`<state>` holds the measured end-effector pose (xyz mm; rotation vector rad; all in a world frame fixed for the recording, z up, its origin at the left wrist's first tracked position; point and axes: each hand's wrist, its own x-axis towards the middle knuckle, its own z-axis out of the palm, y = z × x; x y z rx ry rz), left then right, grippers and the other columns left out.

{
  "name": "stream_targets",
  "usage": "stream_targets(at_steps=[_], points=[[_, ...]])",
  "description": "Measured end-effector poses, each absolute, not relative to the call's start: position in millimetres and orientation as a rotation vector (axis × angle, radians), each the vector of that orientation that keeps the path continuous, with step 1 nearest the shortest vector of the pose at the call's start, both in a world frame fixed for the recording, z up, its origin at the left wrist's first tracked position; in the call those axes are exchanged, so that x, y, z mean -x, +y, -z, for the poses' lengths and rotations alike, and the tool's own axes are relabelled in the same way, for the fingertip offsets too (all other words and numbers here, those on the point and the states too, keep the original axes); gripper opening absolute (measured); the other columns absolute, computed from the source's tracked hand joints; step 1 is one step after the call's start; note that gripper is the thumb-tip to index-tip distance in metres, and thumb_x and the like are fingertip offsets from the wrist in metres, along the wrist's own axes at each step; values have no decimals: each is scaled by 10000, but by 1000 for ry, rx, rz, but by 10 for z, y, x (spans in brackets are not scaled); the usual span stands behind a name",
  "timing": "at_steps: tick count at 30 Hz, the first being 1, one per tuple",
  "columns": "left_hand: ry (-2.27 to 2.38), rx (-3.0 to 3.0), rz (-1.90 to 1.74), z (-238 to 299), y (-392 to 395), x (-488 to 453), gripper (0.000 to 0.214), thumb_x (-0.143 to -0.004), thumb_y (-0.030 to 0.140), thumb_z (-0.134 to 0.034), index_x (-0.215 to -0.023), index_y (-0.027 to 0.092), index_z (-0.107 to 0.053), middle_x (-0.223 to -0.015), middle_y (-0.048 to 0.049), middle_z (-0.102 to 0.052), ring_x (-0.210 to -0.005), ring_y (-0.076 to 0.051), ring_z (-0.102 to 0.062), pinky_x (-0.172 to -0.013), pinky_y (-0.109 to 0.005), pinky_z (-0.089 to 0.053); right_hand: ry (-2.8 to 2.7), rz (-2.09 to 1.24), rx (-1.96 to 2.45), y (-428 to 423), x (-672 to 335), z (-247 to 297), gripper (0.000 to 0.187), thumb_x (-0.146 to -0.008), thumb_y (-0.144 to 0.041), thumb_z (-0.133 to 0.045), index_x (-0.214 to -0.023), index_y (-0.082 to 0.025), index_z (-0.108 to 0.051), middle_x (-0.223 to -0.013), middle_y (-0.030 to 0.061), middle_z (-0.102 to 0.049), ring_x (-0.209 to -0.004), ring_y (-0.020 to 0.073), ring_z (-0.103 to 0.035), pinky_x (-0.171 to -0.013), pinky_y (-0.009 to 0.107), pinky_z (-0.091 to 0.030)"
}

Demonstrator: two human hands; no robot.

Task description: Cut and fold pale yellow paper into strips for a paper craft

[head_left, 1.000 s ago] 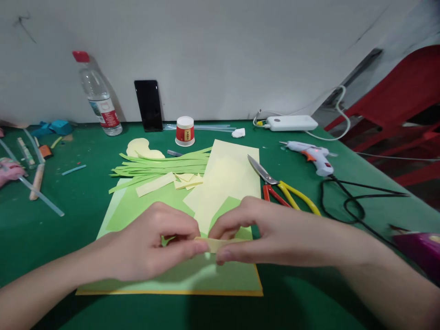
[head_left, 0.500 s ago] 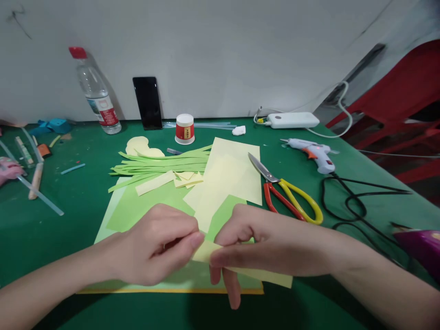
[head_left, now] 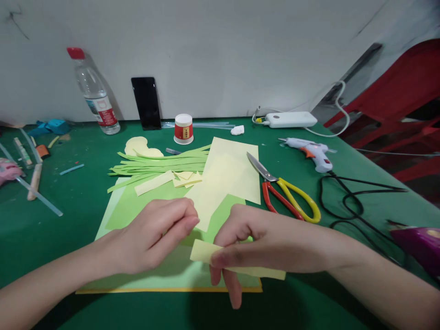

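Note:
A pale yellow paper strip [head_left: 201,251] is pinched between the thumb and fingers of my right hand [head_left: 247,243], running under the hand and out on the other side. Close to the strip's left end, but apart from it, my left hand [head_left: 165,236] is closed, thumb pressed to the curled forefinger; nothing shows at its fingertips. Beneath both hands lie light green paper sheets [head_left: 132,211] and a pale yellow sheet [head_left: 230,165]. A bundle of thin green paper strips [head_left: 161,165] and a short yellow strip [head_left: 154,183] rest just beyond.
Red-and-yellow handled scissors [head_left: 287,195] lie right of the sheets, with a glue gun [head_left: 312,150] and its black cord farther right. Along the wall stand a water bottle [head_left: 99,101], a phone [head_left: 147,103] and a small tub [head_left: 184,129]. A white power strip [head_left: 290,119] lies back right.
My left hand has let go of the yellow strip's end and drawn slightly up and away. My right hand still grips the strip in nearly the same place.

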<state>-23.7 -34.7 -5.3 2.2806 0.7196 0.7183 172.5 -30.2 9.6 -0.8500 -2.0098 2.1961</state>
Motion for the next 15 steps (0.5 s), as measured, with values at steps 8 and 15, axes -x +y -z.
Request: stream_targets(at_steps=[8,15], points=[[731,-2315,-694,48,-370,217,232,-877,160,-325,-652,186,-377,-566,48,-385,-481,-78,-371,-450,-190,-320,-1890,-2210,824,-283,-1738,-66,363,-814,-390,-514,-770,-84,-703,-479,10,-604,-459,62,-312,-457,197,-257],[733,-2476,-729,60,-396,204,198,-865,112,-338,-685,190,-366,-564,59,-344,-461,-77,-324,-426,-185,-292,-1869,-2204,828,-275,-1737,-36,338,-798,-378,-539,-762,-88,-708,-476,11,-605,-444,67,-295,-444,210,-244]])
